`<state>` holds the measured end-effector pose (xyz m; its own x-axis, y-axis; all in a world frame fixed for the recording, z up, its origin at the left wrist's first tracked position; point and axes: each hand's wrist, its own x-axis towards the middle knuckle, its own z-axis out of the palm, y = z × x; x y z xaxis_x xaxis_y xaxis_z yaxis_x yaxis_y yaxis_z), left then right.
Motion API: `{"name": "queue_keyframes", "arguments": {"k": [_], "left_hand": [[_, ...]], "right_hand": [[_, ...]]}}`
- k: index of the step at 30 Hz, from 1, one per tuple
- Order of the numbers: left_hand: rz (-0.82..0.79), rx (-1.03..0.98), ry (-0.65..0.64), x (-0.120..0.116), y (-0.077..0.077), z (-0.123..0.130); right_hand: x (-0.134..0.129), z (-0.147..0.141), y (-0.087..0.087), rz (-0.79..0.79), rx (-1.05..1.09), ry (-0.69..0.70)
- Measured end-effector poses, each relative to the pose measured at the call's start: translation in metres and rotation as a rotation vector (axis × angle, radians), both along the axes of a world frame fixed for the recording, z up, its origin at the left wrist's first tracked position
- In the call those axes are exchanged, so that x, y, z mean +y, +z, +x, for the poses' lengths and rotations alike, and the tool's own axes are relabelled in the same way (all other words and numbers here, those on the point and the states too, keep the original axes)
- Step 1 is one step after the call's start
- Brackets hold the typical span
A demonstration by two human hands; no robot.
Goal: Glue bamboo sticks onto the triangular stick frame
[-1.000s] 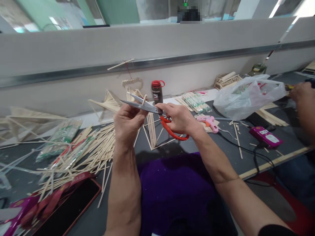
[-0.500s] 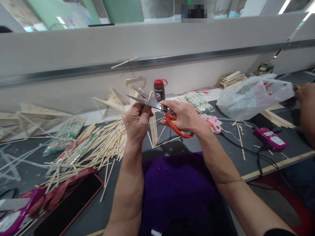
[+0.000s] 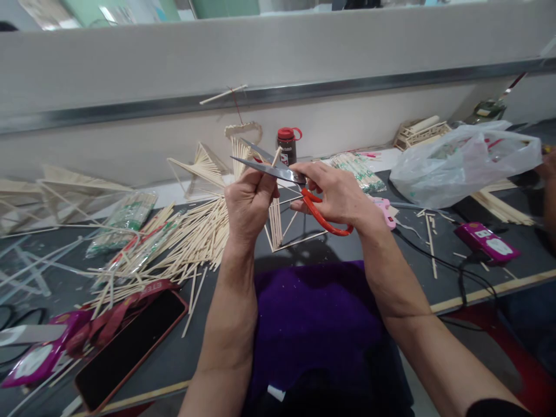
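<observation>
My right hand (image 3: 332, 194) is closed on the scissors (image 3: 324, 217), which have red-orange handles. Their metal blades are parted and reach left over my left hand (image 3: 249, 202). Between the blades a short wooden stick (image 3: 277, 156) sticks up from the closed fingers of that hand. Behind and below both hands stands a stick frame (image 3: 275, 226), its sticks fanned out; my hands hide part of it. A heap of loose wooden sticks (image 3: 197, 234) lies left of my left wrist.
A dark bottle (image 3: 286, 149) with a red lid stands by the wall. On the right are a plastic bag (image 3: 464, 165), a purple device (image 3: 487, 242) with cables and a pink glue gun (image 3: 384, 211). A phone (image 3: 130, 350) lies front left. A person's hand shows at the right edge.
The view has tilted down and shifted slightly, so things sit a little higher and further right. Both hands keep nearly the same pose, with the scissors still parted around the stick.
</observation>
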<state>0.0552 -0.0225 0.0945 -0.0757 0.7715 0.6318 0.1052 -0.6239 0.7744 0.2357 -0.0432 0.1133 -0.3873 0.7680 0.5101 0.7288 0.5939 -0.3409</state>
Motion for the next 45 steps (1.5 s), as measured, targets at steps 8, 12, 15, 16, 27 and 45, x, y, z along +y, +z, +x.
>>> {"name": "queue_keyframes", "arguments": {"k": [8,12,15,16,27,45], "left_hand": [[0.004,0.002,0.033,-0.005,0.003,0.003],[-0.008,-0.006,0.035,-0.005,0.003,0.002],[-0.014,0.003,0.042,-0.005,0.002,0.000],[-0.012,0.010,0.041,-0.004,0.002,-0.001],[-0.010,0.116,0.001,0.011,-0.009,-0.013],[0.029,0.166,0.028,0.009,-0.009,-0.012]], "right_hand": [[0.002,-0.003,-0.004,-0.002,0.042,0.046],[0.005,-0.007,-0.009,0.015,0.086,0.073],[0.006,-0.009,-0.012,0.029,0.104,0.088],[0.007,-0.010,-0.013,0.032,0.104,0.087],[0.018,-0.013,-0.022,0.066,0.067,0.040],[0.006,-0.006,-0.007,0.001,-0.023,-0.042]]}}
